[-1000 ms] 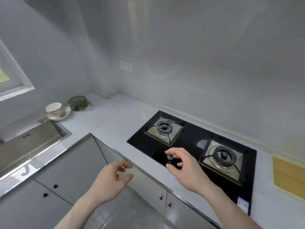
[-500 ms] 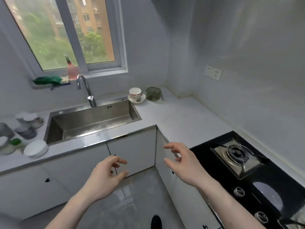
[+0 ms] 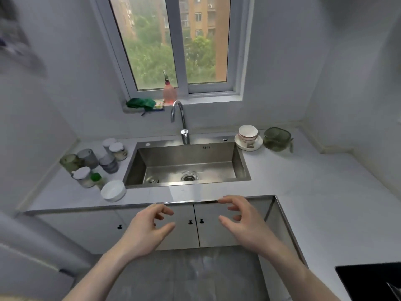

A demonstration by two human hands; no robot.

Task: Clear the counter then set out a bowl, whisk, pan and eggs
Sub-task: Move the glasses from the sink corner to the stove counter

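Here, a person's left hand and right hand hover below the front edge of the stainless steel sink, fingers loosely curled, grasping nothing. The task looks barely begun: left of the sink, lidded jars and a shallow round white bowl, sitting upright with its mouth upward, crowd the pale grey counter. Right of the sink stand a white cup on a saucer and a green glass container. No whisk, pan or eggs show.
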